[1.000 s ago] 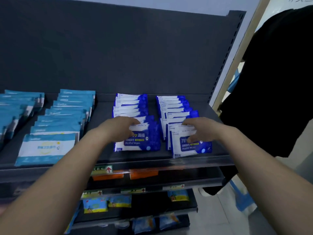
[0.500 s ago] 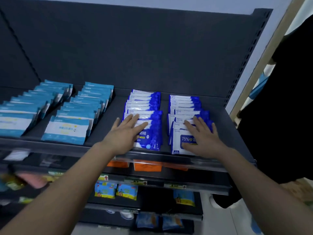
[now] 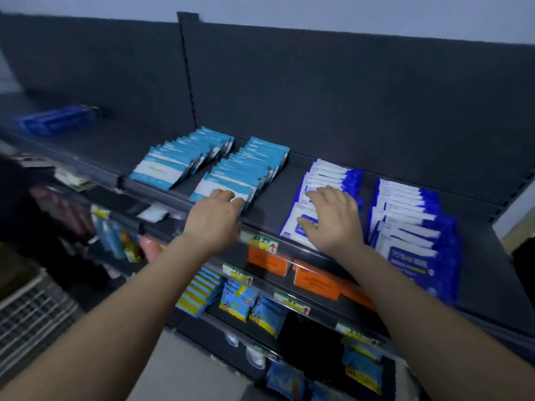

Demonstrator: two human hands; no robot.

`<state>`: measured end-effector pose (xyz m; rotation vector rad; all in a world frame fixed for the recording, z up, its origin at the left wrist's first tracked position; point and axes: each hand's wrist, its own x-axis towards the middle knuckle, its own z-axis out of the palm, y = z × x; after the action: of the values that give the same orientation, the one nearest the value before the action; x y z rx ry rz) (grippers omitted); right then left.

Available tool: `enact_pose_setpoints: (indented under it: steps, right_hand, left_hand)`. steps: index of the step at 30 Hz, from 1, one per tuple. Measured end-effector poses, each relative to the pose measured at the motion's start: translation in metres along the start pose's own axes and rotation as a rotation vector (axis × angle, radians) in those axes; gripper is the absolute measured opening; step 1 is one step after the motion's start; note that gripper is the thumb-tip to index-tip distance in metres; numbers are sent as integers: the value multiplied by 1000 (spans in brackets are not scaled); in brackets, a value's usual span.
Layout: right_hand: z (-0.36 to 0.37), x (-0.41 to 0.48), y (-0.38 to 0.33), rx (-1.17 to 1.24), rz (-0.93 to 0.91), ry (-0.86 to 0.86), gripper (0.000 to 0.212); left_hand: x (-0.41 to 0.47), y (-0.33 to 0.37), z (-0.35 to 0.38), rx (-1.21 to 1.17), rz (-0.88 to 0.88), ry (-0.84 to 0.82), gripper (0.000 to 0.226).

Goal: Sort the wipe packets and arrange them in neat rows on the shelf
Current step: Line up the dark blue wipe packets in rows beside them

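My left hand (image 3: 212,218) reaches to the front of the dark grey metal shelf (image 3: 283,198). Its bent fingertips touch the front packet of the inner row of light-blue-and-white wipe packets (image 3: 246,172). My knuckles hide the underside, so I cannot tell whether I am pinching that packet or only touching it. A second row of the same light-blue packets (image 3: 179,160) lies just beside it to the left. Both rows are shingled, each packet overlapping the next towards the back panel.

My right hand (image 3: 333,218) lies palm down with fingers spread and nearly straight. It presses on the row of dark-blue-and-white alcohol wipe packets (image 3: 333,175) and grips nothing. Another row of those dark-blue packets (image 3: 414,224) sits just to the right, apart from my hand, with its front packet close to the shelf lip.

A bare strip of shelf separates the light-blue rows from the dark-blue ones. Far to the left on the same level lies a blurred dark-blue packet (image 3: 55,120), well apart from the rest.

On the shelf below are flat orange boxes (image 3: 269,261), behind a rail of small price tags (image 3: 263,244). Lower still are blue-and-yellow pouches (image 3: 240,302).
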<state>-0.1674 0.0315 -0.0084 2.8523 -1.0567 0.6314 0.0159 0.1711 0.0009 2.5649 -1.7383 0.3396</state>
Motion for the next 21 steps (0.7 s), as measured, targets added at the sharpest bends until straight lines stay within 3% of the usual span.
enact_pose_setpoints:
  steps: [4, 9, 15, 21]
  right_hand:
    - [14, 19, -66, 47, -197, -10, 51]
    - [38, 35, -167, 98, -397, -138, 52]
    - [68, 46, -301, 124, -569, -241, 43]
    - [98, 56, -442, 167, -729, -288, 48]
  left_hand:
    - [-39, -57, -2, 60, -164, -17, 35]
    - [-100, -138, 4, 136, -355, -54, 32]
    - [-178, -238, 3, 175, -548, -82, 29]
    - [-251, -343, 8, 188, -706, -107, 24]
